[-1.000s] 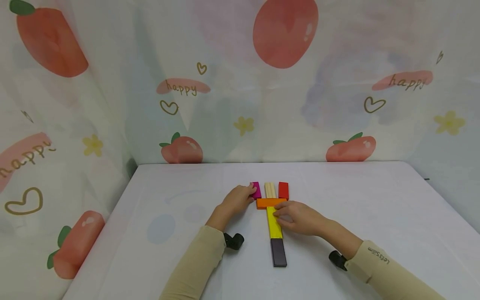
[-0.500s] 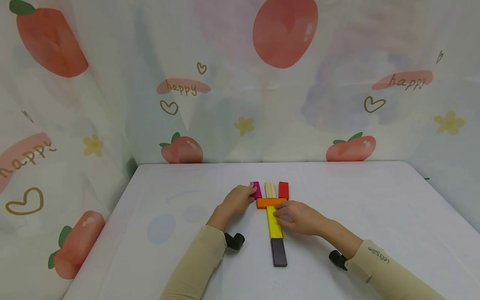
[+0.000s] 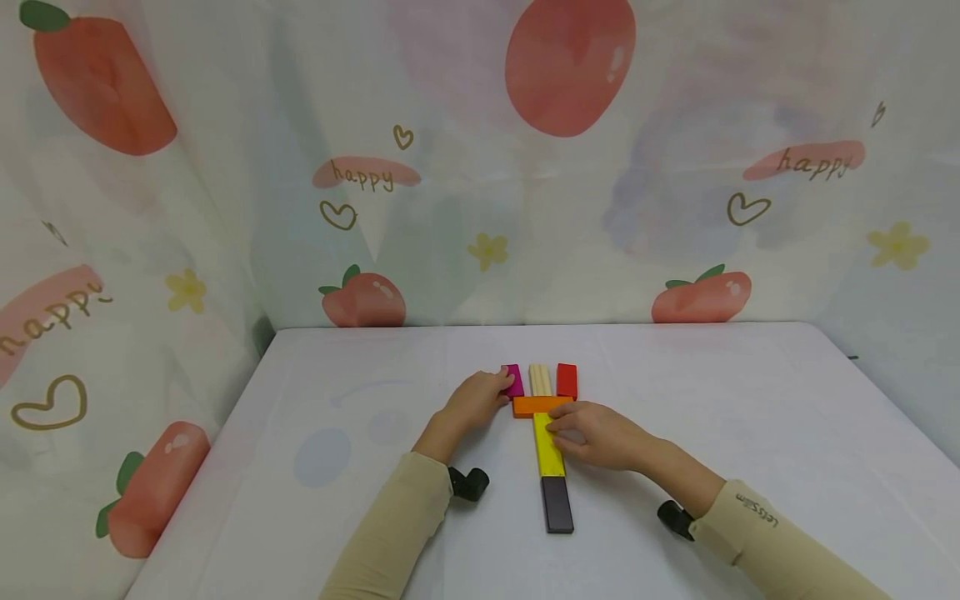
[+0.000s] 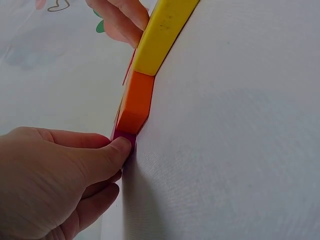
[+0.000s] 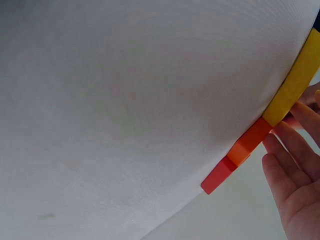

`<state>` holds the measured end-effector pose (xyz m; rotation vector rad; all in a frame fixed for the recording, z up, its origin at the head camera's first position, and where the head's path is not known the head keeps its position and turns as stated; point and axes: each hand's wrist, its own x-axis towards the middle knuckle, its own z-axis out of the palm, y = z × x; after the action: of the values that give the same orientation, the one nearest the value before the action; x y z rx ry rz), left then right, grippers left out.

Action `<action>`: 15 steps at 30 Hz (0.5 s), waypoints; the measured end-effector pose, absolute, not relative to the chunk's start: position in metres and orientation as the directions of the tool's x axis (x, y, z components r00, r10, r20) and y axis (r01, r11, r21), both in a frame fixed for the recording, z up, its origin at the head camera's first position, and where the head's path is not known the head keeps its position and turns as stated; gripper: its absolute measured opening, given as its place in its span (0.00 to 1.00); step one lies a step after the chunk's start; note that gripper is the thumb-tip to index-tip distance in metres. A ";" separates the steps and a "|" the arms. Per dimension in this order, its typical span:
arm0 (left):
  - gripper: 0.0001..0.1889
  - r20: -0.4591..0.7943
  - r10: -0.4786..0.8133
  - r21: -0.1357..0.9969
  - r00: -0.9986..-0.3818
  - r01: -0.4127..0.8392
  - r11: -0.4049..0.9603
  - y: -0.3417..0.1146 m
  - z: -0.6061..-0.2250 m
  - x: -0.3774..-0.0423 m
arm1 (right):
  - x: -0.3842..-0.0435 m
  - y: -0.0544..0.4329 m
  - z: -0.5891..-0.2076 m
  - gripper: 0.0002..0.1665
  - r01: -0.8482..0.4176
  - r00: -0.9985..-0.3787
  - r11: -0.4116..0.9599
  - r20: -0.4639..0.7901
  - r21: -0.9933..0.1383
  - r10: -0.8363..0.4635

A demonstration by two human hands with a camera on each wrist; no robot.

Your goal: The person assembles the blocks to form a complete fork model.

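Flat coloured blocks lie in a pattern on the table. An orange block (image 3: 529, 407) lies crosswise, with a yellow block (image 3: 548, 454) and a dark grey block (image 3: 557, 505) running below it. Above it sit a magenta block (image 3: 515, 381), a cream ribbed block (image 3: 540, 380) and a red block (image 3: 567, 381). My left hand (image 3: 476, 399) pinches the magenta block between thumb and fingers; the left wrist view shows the thumb (image 4: 119, 149) on its end, against the orange block. With extended fingers, my right hand (image 3: 598, 435) rests at the yellow block and the orange block's right end.
The white table (image 3: 675, 375) reaches back to a printed cloth (image 3: 450, 192) with fruit, hearts and "happy" lettering. Another cloth wall stands at the left. A black wrist camera (image 3: 469, 483) sits below the left wrist, another camera (image 3: 677, 520) below the right.
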<state>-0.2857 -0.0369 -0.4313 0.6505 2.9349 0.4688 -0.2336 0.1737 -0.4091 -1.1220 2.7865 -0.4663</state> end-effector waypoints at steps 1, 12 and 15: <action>0.25 -0.030 0.425 0.316 -0.905 0.395 0.862 -0.037 -0.431 -0.286 | -0.234 0.174 -0.409 0.14 -0.659 -0.723 0.681 0.020 -0.317 -0.690; 0.25 -0.040 0.406 0.307 -0.913 0.375 0.875 -0.034 -0.431 -0.284 | -0.233 0.174 -0.409 0.14 -0.654 -0.730 0.688 0.022 -0.313 -0.683; 0.25 -0.040 0.408 0.304 -0.912 0.378 0.874 -0.034 -0.431 -0.285 | -0.233 0.174 -0.409 0.14 -0.652 -0.730 0.689 0.018 -0.316 -0.683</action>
<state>-0.2845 -0.0339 -0.4311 0.6182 2.9409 0.4459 -0.2331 0.1736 -0.4088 -1.1073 2.7937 -0.4629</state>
